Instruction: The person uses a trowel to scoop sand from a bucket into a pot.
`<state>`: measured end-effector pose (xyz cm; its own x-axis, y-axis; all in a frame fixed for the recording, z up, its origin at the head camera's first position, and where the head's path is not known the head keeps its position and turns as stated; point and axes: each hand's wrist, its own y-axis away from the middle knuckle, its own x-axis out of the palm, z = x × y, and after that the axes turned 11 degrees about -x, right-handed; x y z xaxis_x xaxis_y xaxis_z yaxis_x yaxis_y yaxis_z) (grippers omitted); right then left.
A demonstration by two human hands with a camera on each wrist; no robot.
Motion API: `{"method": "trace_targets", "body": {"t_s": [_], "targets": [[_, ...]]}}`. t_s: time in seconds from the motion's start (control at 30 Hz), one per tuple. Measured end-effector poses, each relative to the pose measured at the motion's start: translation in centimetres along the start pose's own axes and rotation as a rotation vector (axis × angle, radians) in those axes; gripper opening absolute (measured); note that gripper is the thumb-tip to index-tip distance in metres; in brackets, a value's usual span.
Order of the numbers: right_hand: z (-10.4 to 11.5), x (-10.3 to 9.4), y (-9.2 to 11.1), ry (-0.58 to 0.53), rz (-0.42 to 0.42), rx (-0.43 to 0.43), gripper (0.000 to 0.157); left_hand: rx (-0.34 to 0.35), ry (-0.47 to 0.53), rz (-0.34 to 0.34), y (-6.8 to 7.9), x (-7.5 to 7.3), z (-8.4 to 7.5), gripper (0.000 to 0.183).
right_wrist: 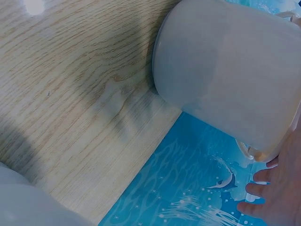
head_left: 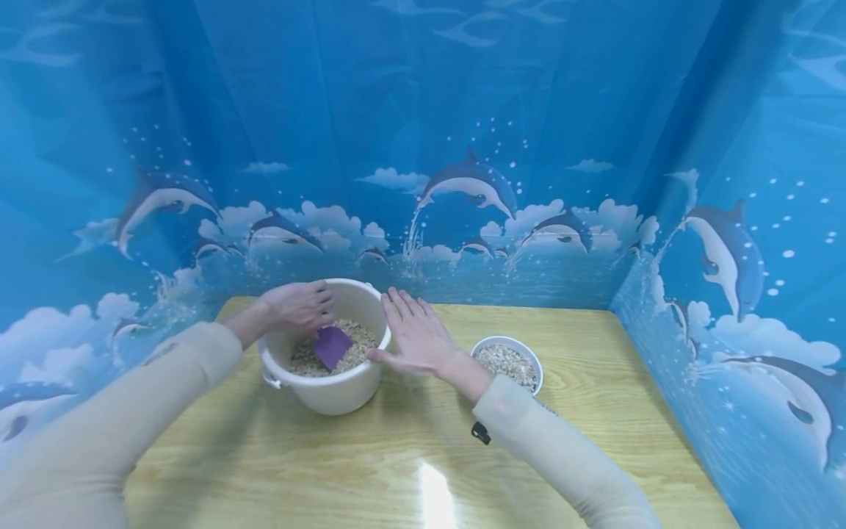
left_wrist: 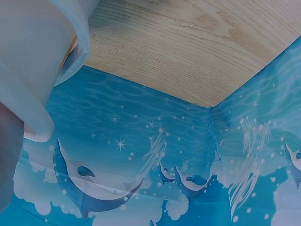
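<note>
A white bucket (head_left: 337,393) stands at the left of the table, part filled with pale, flaky grain (head_left: 360,342). Over its inside, my left hand (head_left: 302,305) grips a purple scoop (head_left: 332,347) whose blade lies on the grain; the scoop's handle is hidden by the fingers. My right hand (head_left: 416,334) is spread at the bucket's right rim, fingers straight, with the thumb against the rim. In the right wrist view, the fingers of the right hand (right_wrist: 282,188) show beside the bucket wall (right_wrist: 225,70). The left wrist view catches only the bucket's rim and side (left_wrist: 28,52).
Right of the bucket, partly behind my right forearm, a small white bowl (head_left: 540,373) holds similar grain. A small black object (head_left: 481,433) shows beside my right sleeve. Blue dolphin-print sheets (head_left: 410,242) wall the wooden table (head_left: 317,470) at the back and sides.
</note>
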<state>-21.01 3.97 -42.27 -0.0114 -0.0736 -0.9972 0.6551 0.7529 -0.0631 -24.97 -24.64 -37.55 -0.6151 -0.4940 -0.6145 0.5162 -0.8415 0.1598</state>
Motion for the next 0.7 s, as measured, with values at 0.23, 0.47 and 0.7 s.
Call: {"method": "trace_targets", "body": {"t_s": [0.23,0.47,0.7], "targets": [[-0.02,0.09,-0.04,0.001,-0.006,0.000,0.108,-0.016,0.031,0.011,0.19,0.27,-0.19,0.038],[0.02,0.09,-0.06,-0.001,-0.006,-0.005,0.109,-0.030,0.059,0.000,0.27,0.42,-0.40,0.042],[0.13,0.07,-0.13,0.000,-0.003,-0.001,0.108,-0.030,0.103,-0.046,0.16,0.81,-0.62,0.042]]}}
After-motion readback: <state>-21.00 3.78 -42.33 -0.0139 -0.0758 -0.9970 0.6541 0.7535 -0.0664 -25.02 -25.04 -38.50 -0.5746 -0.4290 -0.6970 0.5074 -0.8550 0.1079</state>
